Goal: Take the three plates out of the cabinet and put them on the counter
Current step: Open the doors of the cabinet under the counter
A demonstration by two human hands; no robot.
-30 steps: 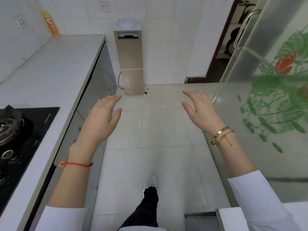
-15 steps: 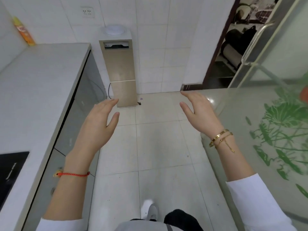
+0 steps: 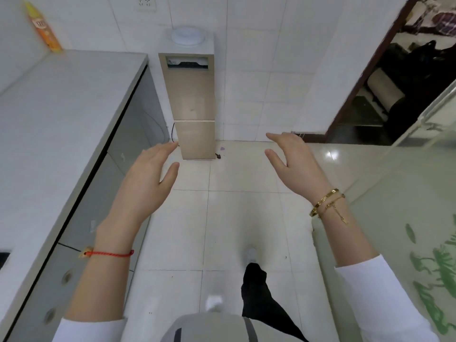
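Note:
No plates are in view. My left hand (image 3: 145, 178) and my right hand (image 3: 294, 161) are held out in front of me above the tiled floor, fingers apart, each holding nothing. The grey counter (image 3: 49, 124) runs along the left side, its top bare where I see it. Below it are grey cabinet doors (image 3: 138, 134), all closed. My left hand is level with the counter's front edge, a little to its right, touching nothing.
A beige water dispenser (image 3: 192, 102) stands against the white tiled back wall. An orange bottle (image 3: 44, 28) sits at the counter's far corner. A frosted glass door with green print (image 3: 404, 218) is on the right, a dark doorway (image 3: 399, 77) behind it. My legs stride over the floor (image 3: 234, 213).
I have walked forward along the aisle: the stove has slid out of view at the left, and the dispenser and back wall are nearer. Both hands stay raised and empty.

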